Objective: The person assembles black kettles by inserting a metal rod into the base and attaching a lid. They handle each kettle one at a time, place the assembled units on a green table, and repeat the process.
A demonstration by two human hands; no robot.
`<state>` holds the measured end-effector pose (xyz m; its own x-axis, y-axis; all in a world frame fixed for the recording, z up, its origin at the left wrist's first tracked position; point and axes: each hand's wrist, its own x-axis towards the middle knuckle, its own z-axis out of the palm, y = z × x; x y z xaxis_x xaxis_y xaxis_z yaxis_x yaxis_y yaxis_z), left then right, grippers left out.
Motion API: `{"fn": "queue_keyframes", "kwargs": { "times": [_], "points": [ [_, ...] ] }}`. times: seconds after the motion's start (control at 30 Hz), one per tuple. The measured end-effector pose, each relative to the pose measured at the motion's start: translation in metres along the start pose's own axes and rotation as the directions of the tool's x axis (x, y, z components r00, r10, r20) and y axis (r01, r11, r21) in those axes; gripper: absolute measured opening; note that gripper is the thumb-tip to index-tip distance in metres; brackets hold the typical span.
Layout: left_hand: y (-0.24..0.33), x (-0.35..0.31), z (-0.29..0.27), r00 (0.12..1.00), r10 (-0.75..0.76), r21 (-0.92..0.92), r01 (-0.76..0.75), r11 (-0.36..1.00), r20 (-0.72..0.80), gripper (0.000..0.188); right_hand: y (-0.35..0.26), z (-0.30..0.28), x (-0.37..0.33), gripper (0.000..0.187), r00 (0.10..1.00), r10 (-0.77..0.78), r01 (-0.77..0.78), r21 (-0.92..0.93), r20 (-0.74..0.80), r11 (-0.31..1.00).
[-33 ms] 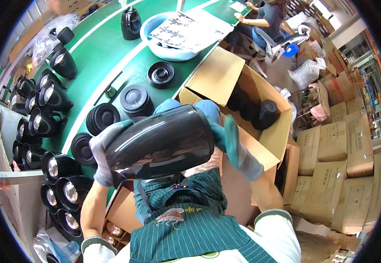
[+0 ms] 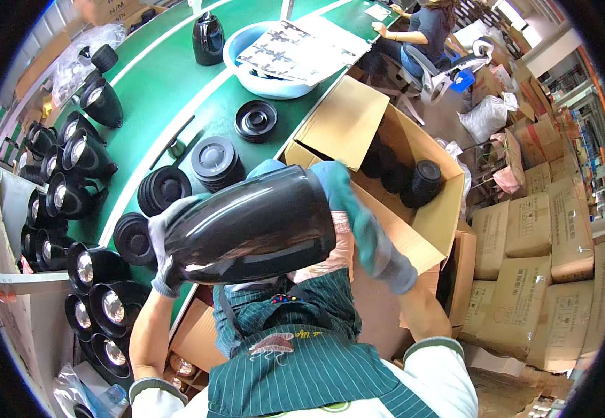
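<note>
A glossy black jug body [image 2: 253,226] lies tilted across my lap, its wide end to the right. My left hand [image 2: 166,244], in a grey glove, grips its narrower left end; the fingertips underneath are hidden. At the wide end, my right hand [image 2: 368,226], in a grey-and-green glove, has its fingers stretched out toward the far rim; I cannot tell whether they touch it. Beyond the jug, stacked black round lids [image 2: 215,159] stand on the green table [image 2: 142,94], beside more lids [image 2: 164,189] and a black ringed part [image 2: 256,120].
Several black jugs with shiny liners [image 2: 83,150] crowd the left side. A blue basin [image 2: 274,87] with printed sheets stands farther back, near a black jug [image 2: 208,38]. An open carton [image 2: 448,209] holds black parts at right, before stacked cartons [image 2: 511,296]. Another person [image 2: 421,31] sits far right.
My right hand has shifted forward along the jug's wide end, and its fingers point farther away. The jug has moved slightly left; my left hand still holds it.
</note>
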<state>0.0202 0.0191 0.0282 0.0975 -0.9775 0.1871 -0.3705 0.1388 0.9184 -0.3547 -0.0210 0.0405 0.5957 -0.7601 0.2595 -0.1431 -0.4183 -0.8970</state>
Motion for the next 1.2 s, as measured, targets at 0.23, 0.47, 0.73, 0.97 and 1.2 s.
{"fn": "queue_keyframes", "kwargs": {
  "times": [0.23,0.47,0.73,0.97,1.2],
  "points": [
    [0.047,0.011,0.017,0.897,0.439,0.342,-0.431,0.835,0.058,0.034,-0.001,0.032,0.012,0.084,0.963,0.150,-0.012,0.523,-0.222,0.852],
    [-0.012,0.002,0.028,0.998,0.012,-0.079,-0.006,0.997,0.064,0.034,0.033,0.017,0.000,0.089,0.975,-0.018,0.101,0.375,-0.220,0.922],
    [0.082,0.036,0.050,0.715,0.648,0.420,-0.689,0.591,0.261,0.026,0.049,0.003,-0.028,0.071,0.912,0.373,-0.268,0.444,-0.169,0.855],
    [-0.036,0.016,0.061,0.915,-0.331,-0.443,0.403,0.801,0.233,0.026,0.000,-0.028,0.000,0.102,0.821,-0.475,0.449,-0.157,-0.317,0.880],
    [0.021,0.030,0.062,0.992,-0.122,-0.124,0.125,0.984,0.031,0.030,-0.025,-0.038,0.004,0.075,0.842,-0.271,0.353,0.097,-0.467,0.931]
  ]
}}
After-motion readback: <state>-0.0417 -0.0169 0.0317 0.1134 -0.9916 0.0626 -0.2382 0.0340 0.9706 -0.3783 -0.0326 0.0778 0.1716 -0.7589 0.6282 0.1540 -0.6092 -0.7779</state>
